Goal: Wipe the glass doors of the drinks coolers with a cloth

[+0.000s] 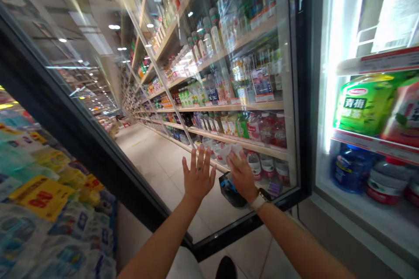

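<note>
An open glass door [150,152] in a black frame fills the middle of the head view. My left hand [198,175] lies against its lower part, fingers spread, holding nothing. Just to its right, my right hand [242,175] presses a crumpled whitish wipe [231,150] to the glass; whether it is paper or cloth is unclear. A dark watch [263,194] with a pale band sits on my right wrist. Behind the glass near that hand appears a black container [229,188] with blue in it, partly covered by the hand.
Shelves of bottles [209,104] show in the glass, seen through it or mirrored. At right stands a lit cooler with a green bottle [363,104] and a blue bottle [350,169]. Packaged goods [65,226] with a yellow price sign [42,197] are at left. My shoe [226,268] is below.
</note>
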`<state>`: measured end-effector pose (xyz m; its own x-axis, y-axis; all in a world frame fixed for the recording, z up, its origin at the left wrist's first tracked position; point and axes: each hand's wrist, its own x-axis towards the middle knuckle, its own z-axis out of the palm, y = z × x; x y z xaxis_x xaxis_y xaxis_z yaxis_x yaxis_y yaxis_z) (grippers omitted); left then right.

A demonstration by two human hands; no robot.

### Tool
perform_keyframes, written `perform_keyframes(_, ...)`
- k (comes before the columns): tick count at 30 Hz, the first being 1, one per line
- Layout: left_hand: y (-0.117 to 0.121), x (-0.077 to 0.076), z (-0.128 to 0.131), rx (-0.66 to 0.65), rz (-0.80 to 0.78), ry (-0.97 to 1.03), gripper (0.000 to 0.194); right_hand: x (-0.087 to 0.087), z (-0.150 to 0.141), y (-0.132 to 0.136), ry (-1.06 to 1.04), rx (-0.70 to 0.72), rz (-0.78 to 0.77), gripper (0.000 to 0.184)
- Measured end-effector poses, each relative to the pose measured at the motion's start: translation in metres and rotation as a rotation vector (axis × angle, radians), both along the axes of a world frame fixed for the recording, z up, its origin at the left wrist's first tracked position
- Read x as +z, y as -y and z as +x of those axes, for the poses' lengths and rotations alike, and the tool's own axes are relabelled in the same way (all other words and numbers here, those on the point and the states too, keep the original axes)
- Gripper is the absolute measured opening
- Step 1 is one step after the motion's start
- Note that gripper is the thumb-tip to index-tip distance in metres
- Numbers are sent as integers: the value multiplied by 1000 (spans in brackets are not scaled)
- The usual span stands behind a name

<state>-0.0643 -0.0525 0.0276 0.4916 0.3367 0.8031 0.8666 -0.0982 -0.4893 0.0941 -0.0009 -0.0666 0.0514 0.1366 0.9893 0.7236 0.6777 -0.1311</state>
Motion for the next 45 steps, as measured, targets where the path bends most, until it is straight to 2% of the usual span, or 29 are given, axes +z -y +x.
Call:
perform_keyframes(2, 1, 0, 0, -3, -18, 8, 73, -3, -4, 4, 116, 37, 28, 50)
perform_keyframes(4, 1, 0, 1, -12, -34, 15, 74, -5, 7, 0, 122, 26, 27, 48)
perform_keyframes(9, -1, -1, 1, -27, 0, 12, 74, -3, 66, -26, -146, -102, -47, 65)
perform_keyframes(12, -2, -1, 1, -30, 23, 9, 72, -1, 78, -32, -334, -173, -99, 70)
perform_keyframes(15, -3, -1, 0, -26, 28, 11, 71, -3, 54, -25, -329, -156, -100, 71)
perform_keyframes(20, -3, -2, -2, -21, -1, 15, 74, -10, -14, 2, -67, -13, -21, 63)
perform_keyframes(23, -1, -1, -2, -31, -34, 17, 72, -9, -28, 10, 59, 57, 42, 55)
perform_keyframes(26, 0, 0, -1, -35, -29, 24, 71, -6, -10, 3, 74, 61, 54, 53)
perform_keyframes(29, 1, 0, 1, -35, -27, 37, 72, -4, 27, -12, -16, 8, 12, 61)
perform_keyframes(33, 0, -1, 2, -41, -32, 45, 72, -5, 73, -32, -284, -116, -81, 69)
perform_keyframes(36, -1, -1, 2, -47, -26, 47, 72, -4, 83, -40, -455, -185, -113, 70)
perform_keyframes(38, -1, 0, 2, -48, -21, 43, 72, 0, 73, -39, -475, -192, -113, 69)
perform_keyframes(41, -1, 1, 2, -37, 5, 23, 73, 6, 38, -26, -418, -154, -117, 64)
perform_keyframes(45, -1, 2, 2, -30, 22, 2, 73, 11, -4, -2, -91, -11, -51, 61)
